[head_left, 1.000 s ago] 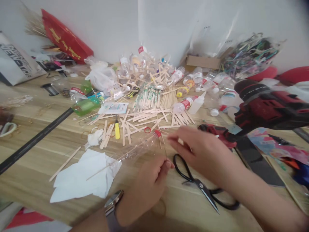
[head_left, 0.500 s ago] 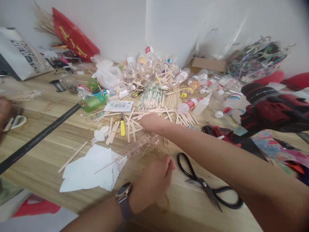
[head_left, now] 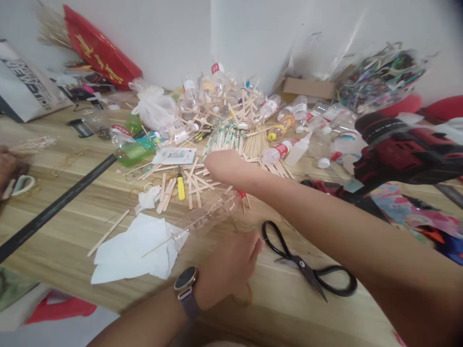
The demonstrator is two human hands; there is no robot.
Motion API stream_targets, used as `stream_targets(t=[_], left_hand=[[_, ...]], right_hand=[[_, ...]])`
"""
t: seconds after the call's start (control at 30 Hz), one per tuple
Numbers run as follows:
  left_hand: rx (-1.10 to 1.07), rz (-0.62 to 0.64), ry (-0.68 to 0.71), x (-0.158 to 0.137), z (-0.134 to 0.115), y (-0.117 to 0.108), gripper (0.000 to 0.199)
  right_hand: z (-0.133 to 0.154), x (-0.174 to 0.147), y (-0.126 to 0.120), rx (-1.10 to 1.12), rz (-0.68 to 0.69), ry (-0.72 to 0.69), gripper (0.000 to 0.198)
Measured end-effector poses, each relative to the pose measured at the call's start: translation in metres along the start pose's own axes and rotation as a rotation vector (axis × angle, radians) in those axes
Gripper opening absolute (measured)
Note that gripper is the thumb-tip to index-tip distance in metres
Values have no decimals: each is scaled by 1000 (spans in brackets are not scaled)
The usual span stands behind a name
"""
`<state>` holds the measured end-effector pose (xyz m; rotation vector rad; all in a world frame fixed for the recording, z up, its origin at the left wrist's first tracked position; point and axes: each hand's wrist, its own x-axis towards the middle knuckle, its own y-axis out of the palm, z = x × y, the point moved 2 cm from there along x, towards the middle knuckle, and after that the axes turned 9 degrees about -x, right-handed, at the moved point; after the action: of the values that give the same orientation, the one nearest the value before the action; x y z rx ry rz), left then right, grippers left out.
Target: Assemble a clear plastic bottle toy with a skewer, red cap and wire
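My left hand [head_left: 231,262], with a watch on its wrist, is low over the table with its fingers curled together; what they hold, if anything, is hidden. Just right of it lie black-handled scissors [head_left: 302,264]. My right hand [head_left: 224,167] reaches forward over the loose wooden craft sticks [head_left: 197,188], its fingers hidden behind the back of the hand. Between the two hands lies a clear plastic bottle [head_left: 213,212] on its side, with a thin stick through it. A rubber band [head_left: 243,296] is under my left hand.
White paper [head_left: 130,255] and a yellow screwdriver [head_left: 181,188] lie to the left, near a long black bar [head_left: 61,207]. A red-and-black power drill [head_left: 405,154] stands at the right. Plastic bottles [head_left: 280,150] crowd the back. Another person's hand [head_left: 7,166] shows at the left edge.
The view has shifted slightly. My right hand has moved a little farther forward over the craft sticks, and a red piece near the bottle's end now shows. My left hand stays nearly in place.
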<state>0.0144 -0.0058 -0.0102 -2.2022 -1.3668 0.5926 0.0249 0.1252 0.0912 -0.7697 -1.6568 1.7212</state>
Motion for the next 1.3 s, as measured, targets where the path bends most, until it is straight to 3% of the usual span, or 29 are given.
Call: stream_targets(t=[0.03, 0.1, 0.17, 0.27, 0.43, 0.6, 0.83, 1.03, 1.2, 1.3], left_hand=[[-47, -8, -10, 1, 1, 0, 27], [-153, -9, -29, 3, 2, -2, 26], [-222, -11, -54, 4, 1, -4, 28], [-282, -61, -93, 4, -4, -8, 27], [-339, -107, -103, 4, -8, -7, 25], [-324, -81, -60, 2, -6, 1, 27], [-371, -87, -68, 4, -4, 2, 27], [-491, -5, -126, 5, 0, 5, 29], [-623, -39, -186, 8, 2, 5, 28], [-679, -56, -235, 8, 4, 5, 30]], right_hand=[[0, -13, -11, -28, -19, 12, 19], [-6, -46, -26, -61, -46, 19, 20], [-18, -84, -25, -61, -141, 17, 19], [-43, -139, 6, -18, -186, 88, 16], [-56, -196, 67, 364, -219, 207, 18], [-43, -201, 83, 485, -248, 197, 15], [-39, -202, 96, 481, -313, 146, 16], [-40, -206, 103, 461, -396, 141, 14], [-37, -210, 102, 386, -476, 93, 11], [-40, -212, 99, 396, -530, 134, 11]])
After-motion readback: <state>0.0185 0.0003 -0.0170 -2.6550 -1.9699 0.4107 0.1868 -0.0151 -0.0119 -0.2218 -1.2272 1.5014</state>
